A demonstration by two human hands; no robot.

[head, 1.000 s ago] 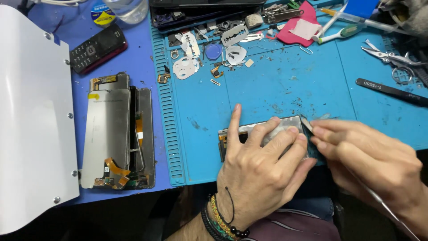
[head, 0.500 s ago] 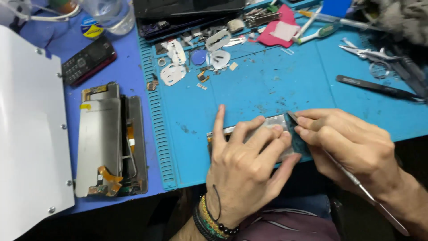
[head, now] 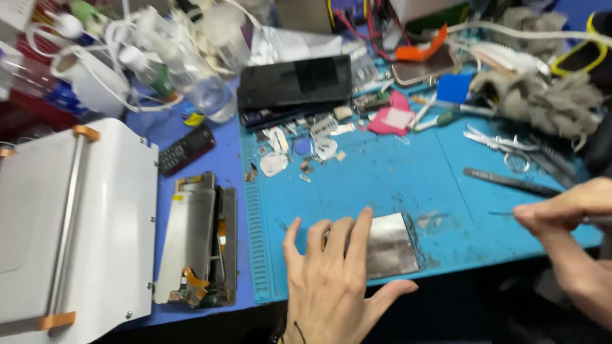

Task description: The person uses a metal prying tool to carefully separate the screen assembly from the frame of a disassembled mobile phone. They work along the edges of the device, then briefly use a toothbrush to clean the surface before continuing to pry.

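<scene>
In the head view, the left hand (head: 331,280) lies flat with fingers spread on a thin silvery rectangular phone panel (head: 392,245), pressing it down without closing round it. That panel rests on the blue ridged silicone work mat (head: 382,185), near the mat's front edge, and the mat covers the desk.

The right hand (head: 567,220) hovers over the mat's right front corner, well apart from the panel. Its grip is pressed together, thumb and forefinger pinching a thin metal pick (head: 503,214) whose tip points toward the panel.

Just behind that hand, on the mat, lies a slim black pry tool (head: 510,182), and further back a pair of metal tweezers (head: 503,143). Small white and silver parts (head: 299,150) are scattered at the mat's rear left, with a pink scrap (head: 392,119) to their right. A black flat phone screen (head: 294,81) sits at the mat's rear edge.

Left of the mat lies an opened phone frame with orange flex cables (head: 197,239), and behind it a small black keypad phone (head: 186,148). Further left stands a white flat machine with a metal bar (head: 70,223). A clear plastic bottle (head: 191,76) lies behind the keypad phone.
</scene>
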